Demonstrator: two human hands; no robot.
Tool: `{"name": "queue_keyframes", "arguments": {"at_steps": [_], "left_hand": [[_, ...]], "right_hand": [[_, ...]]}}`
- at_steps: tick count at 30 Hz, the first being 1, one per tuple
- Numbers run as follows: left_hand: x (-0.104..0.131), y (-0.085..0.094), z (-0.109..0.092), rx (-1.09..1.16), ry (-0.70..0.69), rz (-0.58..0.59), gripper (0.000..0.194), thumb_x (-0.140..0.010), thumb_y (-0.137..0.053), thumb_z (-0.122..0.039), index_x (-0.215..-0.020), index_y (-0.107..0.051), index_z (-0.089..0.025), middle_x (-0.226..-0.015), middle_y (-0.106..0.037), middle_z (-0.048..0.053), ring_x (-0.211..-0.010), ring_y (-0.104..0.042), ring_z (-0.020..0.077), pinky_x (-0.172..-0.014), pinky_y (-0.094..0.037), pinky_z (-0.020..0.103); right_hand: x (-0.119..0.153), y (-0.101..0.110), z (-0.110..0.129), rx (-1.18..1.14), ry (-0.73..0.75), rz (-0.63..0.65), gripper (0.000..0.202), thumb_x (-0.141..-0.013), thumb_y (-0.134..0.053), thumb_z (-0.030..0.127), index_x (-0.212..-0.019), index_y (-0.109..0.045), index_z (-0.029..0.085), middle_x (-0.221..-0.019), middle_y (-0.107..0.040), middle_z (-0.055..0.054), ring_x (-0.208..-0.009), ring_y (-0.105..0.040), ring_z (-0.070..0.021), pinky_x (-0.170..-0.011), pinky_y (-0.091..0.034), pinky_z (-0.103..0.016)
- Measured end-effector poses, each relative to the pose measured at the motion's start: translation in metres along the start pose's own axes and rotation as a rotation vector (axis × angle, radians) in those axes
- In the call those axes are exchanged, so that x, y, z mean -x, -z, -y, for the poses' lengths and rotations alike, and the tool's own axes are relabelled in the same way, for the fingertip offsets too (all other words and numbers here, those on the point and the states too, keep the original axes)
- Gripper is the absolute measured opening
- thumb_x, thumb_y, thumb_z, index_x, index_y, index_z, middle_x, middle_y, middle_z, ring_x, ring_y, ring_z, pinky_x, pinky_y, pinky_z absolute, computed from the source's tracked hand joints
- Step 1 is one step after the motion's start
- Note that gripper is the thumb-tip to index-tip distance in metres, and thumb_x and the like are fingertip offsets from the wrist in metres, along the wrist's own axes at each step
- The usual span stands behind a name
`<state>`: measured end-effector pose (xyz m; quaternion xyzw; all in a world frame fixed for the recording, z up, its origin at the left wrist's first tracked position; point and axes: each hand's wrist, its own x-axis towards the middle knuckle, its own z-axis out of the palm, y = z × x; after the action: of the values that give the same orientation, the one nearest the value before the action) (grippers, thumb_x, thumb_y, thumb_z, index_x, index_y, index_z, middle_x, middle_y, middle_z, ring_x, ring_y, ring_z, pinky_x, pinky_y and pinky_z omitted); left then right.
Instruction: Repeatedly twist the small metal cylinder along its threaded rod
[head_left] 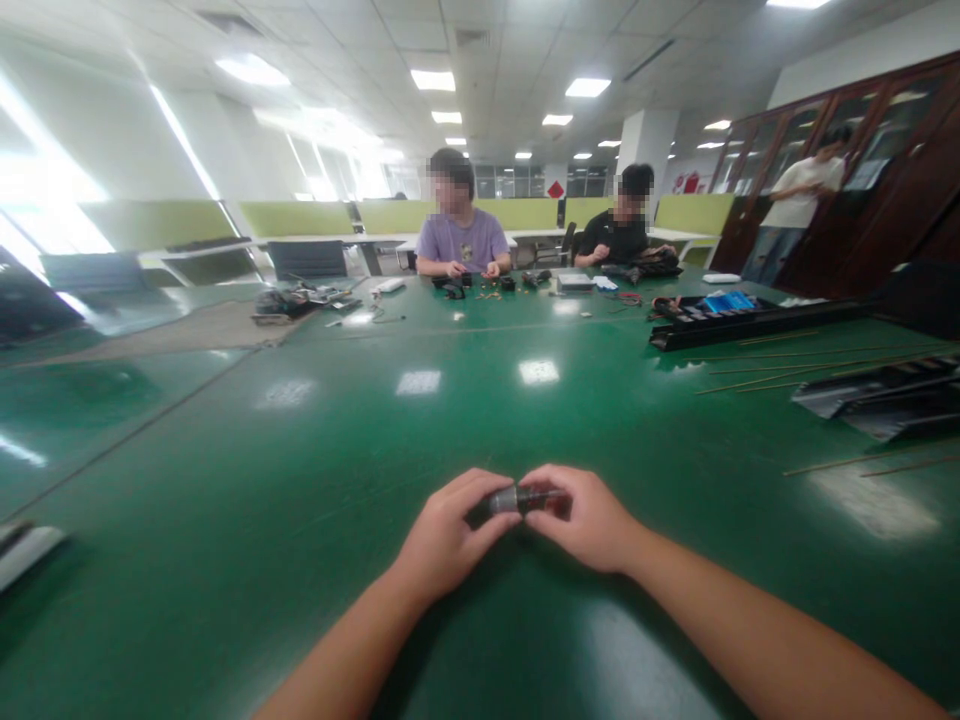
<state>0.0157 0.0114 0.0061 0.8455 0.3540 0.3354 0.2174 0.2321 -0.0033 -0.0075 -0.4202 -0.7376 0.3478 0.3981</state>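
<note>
A small cylindrical object (505, 499), silvery grey with a dark section towards its right end, lies level between my two hands, above the green table (345, 440). My left hand (450, 530) has its thumb and fingers closed round the grey end. The dark end is pinched by the thumb and fingers of my right hand (585, 515). Both sets of fingertips nearly meet at the middle of the object. Part of it is hidden by my fingers, and fine detail is blurred.
Black metal channels (885, 400) and thin rods (757, 385) lie at the right. A white-edged object (30, 560) sits at the left edge. Across the table, two people (463, 235) (619, 230) sit among small parts; another person (799, 205) stands by the cabinets.
</note>
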Motion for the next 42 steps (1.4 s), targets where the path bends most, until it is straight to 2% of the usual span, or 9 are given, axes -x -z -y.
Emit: {"name": "queue_keyframes", "arguments": {"at_steps": [11,25,42], "left_hand": [[0.0006,-0.0007,0.0000,0.010,-0.008,0.018,0.020,-0.090,-0.065,-0.028,-0.110,-0.065,-0.024,-0.104,-0.067,0.002,-0.096,-0.061,0.0154,-0.086,-0.048,0.027],[0.0001,-0.0033,0.0011,0.009,-0.012,0.032,0.021,-0.089,-0.065,-0.029,-0.109,-0.064,-0.022,-0.103,-0.067,0.004,-0.095,-0.062,0.0163,-0.085,-0.049,0.028],[-0.0003,-0.0042,-0.0029,-0.061,-0.019,0.023,0.023,-0.090,-0.063,-0.033,-0.109,-0.066,-0.021,-0.103,-0.068,0.006,-0.094,-0.064,0.0183,-0.085,-0.052,0.030]], "right_hand": [[0.0002,0.0002,0.0020,-0.025,0.011,-0.031,0.024,-0.079,-0.067,0.015,-0.102,-0.067,0.020,-0.093,-0.071,-0.002,-0.081,-0.066,-0.0161,-0.074,-0.051,-0.026],[-0.0010,0.0000,0.0024,-0.020,0.004,-0.021,0.013,-0.079,-0.067,0.015,-0.091,-0.070,0.017,-0.085,-0.071,-0.002,-0.076,-0.065,-0.0150,-0.070,-0.050,-0.024],[-0.0020,0.0017,0.0031,-0.028,-0.046,-0.030,0.009,-0.079,-0.068,0.017,-0.088,-0.072,0.016,-0.084,-0.073,-0.003,-0.077,-0.067,-0.0167,-0.071,-0.052,-0.025]]}}
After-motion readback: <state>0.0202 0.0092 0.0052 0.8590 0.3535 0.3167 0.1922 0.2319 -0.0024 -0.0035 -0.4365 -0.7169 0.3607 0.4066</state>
